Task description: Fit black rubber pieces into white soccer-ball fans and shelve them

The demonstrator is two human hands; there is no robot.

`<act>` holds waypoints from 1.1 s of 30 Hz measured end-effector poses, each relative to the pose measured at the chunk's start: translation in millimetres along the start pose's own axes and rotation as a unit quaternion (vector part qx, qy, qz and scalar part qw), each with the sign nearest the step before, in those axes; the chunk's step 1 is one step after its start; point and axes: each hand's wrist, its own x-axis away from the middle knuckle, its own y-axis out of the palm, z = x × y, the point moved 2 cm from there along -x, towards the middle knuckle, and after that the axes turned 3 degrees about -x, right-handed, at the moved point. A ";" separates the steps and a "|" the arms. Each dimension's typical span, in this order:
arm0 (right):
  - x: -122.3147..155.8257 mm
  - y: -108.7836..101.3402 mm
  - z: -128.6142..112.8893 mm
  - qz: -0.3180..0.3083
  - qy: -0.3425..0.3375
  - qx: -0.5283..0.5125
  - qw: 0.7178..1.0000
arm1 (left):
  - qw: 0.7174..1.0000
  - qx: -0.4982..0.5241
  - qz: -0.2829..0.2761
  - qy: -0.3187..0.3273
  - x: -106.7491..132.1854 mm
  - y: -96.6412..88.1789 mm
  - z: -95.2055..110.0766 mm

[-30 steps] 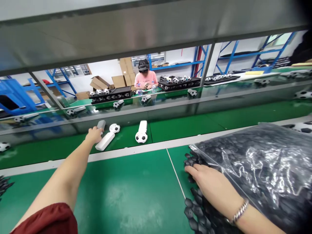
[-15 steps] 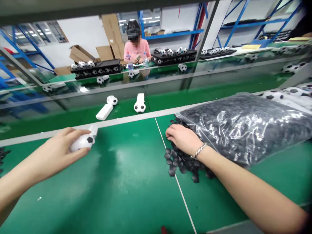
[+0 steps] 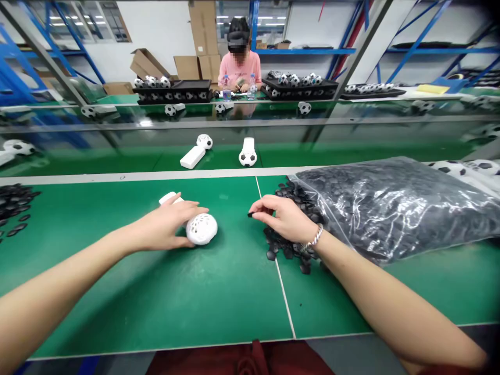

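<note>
My left hand (image 3: 174,224) is closed around a white device with a round, perforated football-shaped head (image 3: 202,229); its pale handle end shows behind my fingers. The perforated face is turned toward my right side. Between thumb and fingertips, my right hand (image 3: 279,216) pinches a small black piece (image 3: 250,214). Beneath and beside that hand lies a loose heap of black pentagon-like pieces (image 3: 291,245), spilling from a large clear plastic bag (image 3: 398,203) filled with more of them.
Two white football-headed devices (image 3: 247,156) lie on the green strip beyond the pale ledge (image 3: 156,176). Another black heap (image 3: 13,203) sits at far left. Across the line, a person in a pink top (image 3: 240,65) works between black trays (image 3: 299,91). More devices (image 3: 469,167) lie behind the bag.
My left hand has brought the white device rightward, turning its perforated face into view. My right hand has lifted slightly left from the heap with a black piece. The camera view has shifted.
</note>
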 end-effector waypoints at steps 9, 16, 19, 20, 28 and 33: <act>4.0 7.9 -16.5 0.007 -0.057 -0.019 0.998 | 0.982 0.068 0.102 -0.142 -38.8 26.0 50.8; 5.3 22.9 -13.4 -0.002 -0.104 0.078 0.992 | 0.981 0.104 0.114 -0.113 -41.0 36.3 55.5; 4.8 22.7 -11.3 0.028 -0.094 0.056 0.994 | 0.981 0.126 0.122 -0.087 -40.8 35.4 54.5; 4.7 22.6 -10.6 0.034 -0.093 0.043 0.994 | 0.981 0.128 0.124 -0.082 -40.8 34.8 54.6; 3.5 32.8 1.1 0.012 0.000 -0.088 0.996 | 0.984 0.101 0.119 -0.088 -40.9 30.0 58.2; -2.9 18.7 3.3 -0.002 0.022 -0.090 0.996 | 0.985 0.087 0.111 -0.099 -40.9 27.1 60.0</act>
